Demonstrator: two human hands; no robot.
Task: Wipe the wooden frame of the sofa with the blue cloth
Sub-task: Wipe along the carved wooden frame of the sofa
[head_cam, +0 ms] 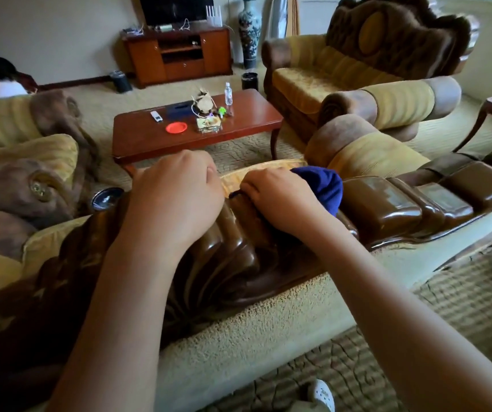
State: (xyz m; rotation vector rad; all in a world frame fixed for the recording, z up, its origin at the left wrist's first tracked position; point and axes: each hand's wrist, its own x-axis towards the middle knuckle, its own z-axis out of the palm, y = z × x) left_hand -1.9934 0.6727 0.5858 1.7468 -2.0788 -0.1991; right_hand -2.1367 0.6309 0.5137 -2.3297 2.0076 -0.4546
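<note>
The sofa's carved, glossy brown wooden frame (pixel 393 203) runs along the top of the backrest, seen from behind. My right hand (pixel 280 200) grips the blue cloth (pixel 325 185) and presses it on the central fluted crest of the frame. My left hand (pixel 176 191) sits just left of it, fingers curled over the front edge of the crest. The fingertips of both hands are hidden behind the wood.
Yellow and brown cushions (pixel 36 156) lie on the sofa at left. A red-brown coffee table (pixel 247 120) with a red dish, a bottle and small items stands beyond. An armchair (pixel 342 72) is at right, a TV cabinet (pixel 179 55) at the back.
</note>
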